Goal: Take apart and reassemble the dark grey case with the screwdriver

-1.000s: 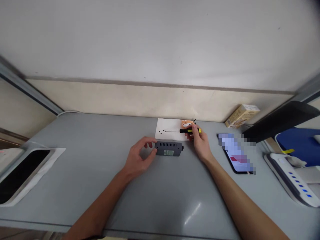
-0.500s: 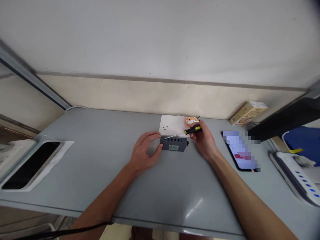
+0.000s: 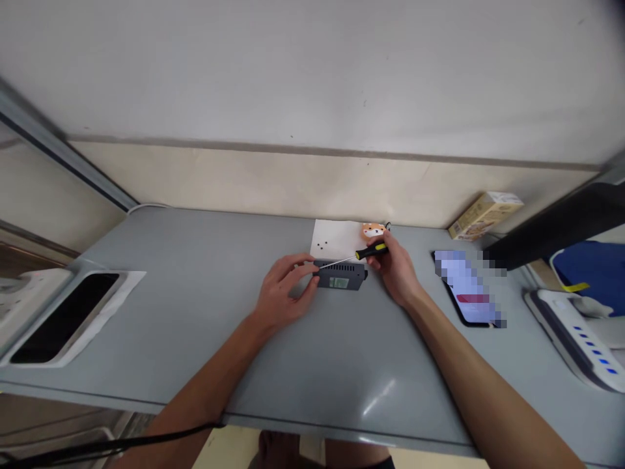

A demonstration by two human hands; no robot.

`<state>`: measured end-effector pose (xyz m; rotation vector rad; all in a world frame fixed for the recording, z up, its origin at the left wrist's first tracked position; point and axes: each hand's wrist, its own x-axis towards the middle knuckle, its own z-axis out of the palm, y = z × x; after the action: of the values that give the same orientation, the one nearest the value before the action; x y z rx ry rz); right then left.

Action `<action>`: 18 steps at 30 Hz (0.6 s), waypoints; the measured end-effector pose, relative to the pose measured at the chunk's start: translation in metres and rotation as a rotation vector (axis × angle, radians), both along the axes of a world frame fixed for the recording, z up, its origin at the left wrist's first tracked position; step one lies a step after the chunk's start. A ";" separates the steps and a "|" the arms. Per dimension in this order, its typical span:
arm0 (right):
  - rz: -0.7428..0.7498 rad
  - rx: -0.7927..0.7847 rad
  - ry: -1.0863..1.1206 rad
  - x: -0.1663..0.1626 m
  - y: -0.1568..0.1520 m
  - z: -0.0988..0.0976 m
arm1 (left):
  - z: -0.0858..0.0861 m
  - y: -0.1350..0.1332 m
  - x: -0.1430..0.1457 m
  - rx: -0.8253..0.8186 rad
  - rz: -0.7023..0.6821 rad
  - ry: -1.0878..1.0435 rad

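A flat dark grey box (image 3: 338, 281) with a row of vent slots and a greenish label lies on the table. My left hand (image 3: 286, 290) pinches its left end, thumb on the near side and fingers at the far corner. My right hand (image 3: 396, 270) is closed around the black and yellow handle of a screwdriver (image 3: 372, 250). The thin shaft slants left across the slots, its tip at the box's left end beside my left fingertips. Behind the box, several tiny black screws (image 3: 321, 245) rest on a white sheet (image 3: 342, 236).
An orange and white animal-face item (image 3: 374, 231) sits at the sheet's right end. A lit phone (image 3: 463, 290), a small carton (image 3: 485, 216) and a white power strip (image 3: 581, 339) are on the right. Another phone (image 3: 66, 319) lies at the left on white paper. A wall (image 3: 273, 179) closes the back.
The left fingers have closed in around the screwdriver tip at the box's left end. The handle has shifted slightly left with my right hand. The whole view has moved a little.
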<state>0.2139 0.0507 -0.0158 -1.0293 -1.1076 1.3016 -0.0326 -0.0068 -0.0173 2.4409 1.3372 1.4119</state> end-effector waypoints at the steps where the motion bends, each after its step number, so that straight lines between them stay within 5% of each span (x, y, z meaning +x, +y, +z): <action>1: -0.001 0.002 0.013 0.000 0.000 0.000 | 0.000 0.000 0.000 0.013 -0.007 -0.002; 6: -0.104 -0.004 0.043 0.003 0.004 0.002 | 0.000 0.003 -0.003 0.088 -0.018 0.078; 10: -0.213 0.124 -0.209 0.005 0.006 0.002 | 0.002 0.003 -0.005 0.119 -0.025 0.180; 18: -0.111 0.251 -0.302 -0.001 0.006 -0.004 | -0.004 0.004 -0.004 0.060 -0.062 0.066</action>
<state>0.2134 0.0572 -0.0195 -1.1023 -1.3808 0.9101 -0.0369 -0.0028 -0.0209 2.5645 1.2367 1.3889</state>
